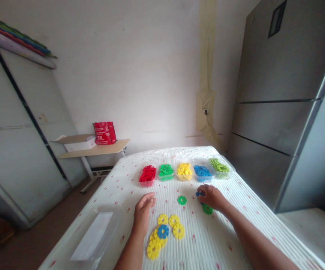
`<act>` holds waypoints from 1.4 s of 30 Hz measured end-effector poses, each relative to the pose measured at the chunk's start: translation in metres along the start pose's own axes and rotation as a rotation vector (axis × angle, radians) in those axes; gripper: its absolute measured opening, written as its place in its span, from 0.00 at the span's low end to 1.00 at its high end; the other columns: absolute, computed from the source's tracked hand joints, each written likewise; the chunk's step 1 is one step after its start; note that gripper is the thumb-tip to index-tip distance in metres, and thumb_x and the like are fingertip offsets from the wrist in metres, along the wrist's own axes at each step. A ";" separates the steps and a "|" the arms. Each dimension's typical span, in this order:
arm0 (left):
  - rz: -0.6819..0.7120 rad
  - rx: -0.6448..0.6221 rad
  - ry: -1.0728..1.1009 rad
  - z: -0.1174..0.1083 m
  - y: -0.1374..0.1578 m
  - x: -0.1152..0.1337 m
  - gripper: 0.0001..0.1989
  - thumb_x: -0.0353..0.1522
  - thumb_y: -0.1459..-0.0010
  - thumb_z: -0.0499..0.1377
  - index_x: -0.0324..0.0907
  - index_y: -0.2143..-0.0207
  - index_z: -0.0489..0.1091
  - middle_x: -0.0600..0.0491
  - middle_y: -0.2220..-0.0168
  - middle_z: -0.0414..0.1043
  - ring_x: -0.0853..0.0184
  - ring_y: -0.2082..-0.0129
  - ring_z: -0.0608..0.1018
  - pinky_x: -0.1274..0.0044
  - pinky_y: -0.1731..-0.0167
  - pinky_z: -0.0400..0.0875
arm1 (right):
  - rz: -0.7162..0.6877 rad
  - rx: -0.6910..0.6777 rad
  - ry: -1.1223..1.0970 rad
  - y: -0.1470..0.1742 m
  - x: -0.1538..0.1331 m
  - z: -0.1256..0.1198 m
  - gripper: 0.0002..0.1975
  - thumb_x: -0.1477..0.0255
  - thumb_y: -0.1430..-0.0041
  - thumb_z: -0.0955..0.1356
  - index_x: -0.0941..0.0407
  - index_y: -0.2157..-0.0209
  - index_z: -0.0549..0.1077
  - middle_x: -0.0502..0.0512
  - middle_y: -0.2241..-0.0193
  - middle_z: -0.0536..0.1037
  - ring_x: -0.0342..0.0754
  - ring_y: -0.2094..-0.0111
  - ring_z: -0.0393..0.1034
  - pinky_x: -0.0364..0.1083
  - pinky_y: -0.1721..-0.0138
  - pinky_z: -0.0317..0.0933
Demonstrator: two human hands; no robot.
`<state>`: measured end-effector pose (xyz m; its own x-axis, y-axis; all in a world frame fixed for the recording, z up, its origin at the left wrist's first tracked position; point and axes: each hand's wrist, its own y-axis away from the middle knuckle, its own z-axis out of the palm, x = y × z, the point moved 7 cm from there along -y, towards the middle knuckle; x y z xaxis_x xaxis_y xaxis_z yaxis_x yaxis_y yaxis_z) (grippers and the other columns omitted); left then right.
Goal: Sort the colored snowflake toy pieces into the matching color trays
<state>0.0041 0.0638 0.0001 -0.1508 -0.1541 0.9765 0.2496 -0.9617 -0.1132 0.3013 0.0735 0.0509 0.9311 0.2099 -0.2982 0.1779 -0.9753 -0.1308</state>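
Note:
My right hand (210, 197) pinches a blue notched plastic disc (198, 194). Just below it, a green notched disc (207, 209) lies on the table, partly behind the hand. Another green disc (182, 200) rests alone between my hands. My left hand (143, 210) hovers or rests near the table with its fingers loosely stretched and nothing in them. Nearer to me lies a group of yellow notched discs (153, 249), some overlapping, with a blue disc (162, 231) on top of them.
Tubs of red (147, 174), green (166, 170), yellow (184, 170), blue (203, 173) and light green pieces (219, 166) line the far side of the table. A clear plastic lid (114, 221) lies at left. A refrigerator (274, 93) stands at right.

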 end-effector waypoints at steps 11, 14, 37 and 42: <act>-0.014 0.012 0.010 0.001 0.002 0.002 0.16 0.38 0.58 0.63 0.37 0.67 0.73 0.49 0.68 0.76 0.63 0.66 0.77 0.73 0.61 0.69 | 0.058 -0.005 0.064 0.006 0.007 -0.003 0.14 0.72 0.55 0.66 0.56 0.63 0.74 0.57 0.66 0.78 0.50 0.66 0.72 0.43 0.67 0.59; -0.019 0.015 0.018 0.001 0.003 0.003 0.16 0.37 0.58 0.63 0.38 0.67 0.73 0.49 0.68 0.76 0.64 0.66 0.77 0.73 0.61 0.69 | 0.036 0.007 0.135 0.008 -0.006 0.006 0.14 0.74 0.57 0.66 0.58 0.64 0.74 0.62 0.64 0.76 0.55 0.65 0.71 0.46 0.66 0.59; 0.001 0.022 -0.001 0.002 0.004 0.008 0.15 0.38 0.58 0.62 0.37 0.68 0.74 0.48 0.69 0.76 0.62 0.67 0.77 0.71 0.62 0.69 | -0.049 0.323 0.025 -0.048 0.000 -0.062 0.19 0.73 0.48 0.64 0.61 0.53 0.69 0.65 0.53 0.71 0.54 0.52 0.65 0.49 0.54 0.57; 0.001 0.015 0.008 0.001 0.003 0.005 0.15 0.37 0.57 0.62 0.38 0.67 0.73 0.48 0.68 0.76 0.62 0.66 0.77 0.71 0.62 0.69 | -0.207 0.130 -0.029 -0.029 -0.045 -0.007 0.14 0.72 0.47 0.64 0.56 0.57 0.72 0.56 0.59 0.76 0.44 0.65 0.71 0.41 0.64 0.61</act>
<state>0.0051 0.0605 0.0049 -0.1584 -0.1571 0.9748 0.2636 -0.9581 -0.1116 0.2562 0.0919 0.0745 0.8693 0.4079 -0.2791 0.3196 -0.8946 -0.3123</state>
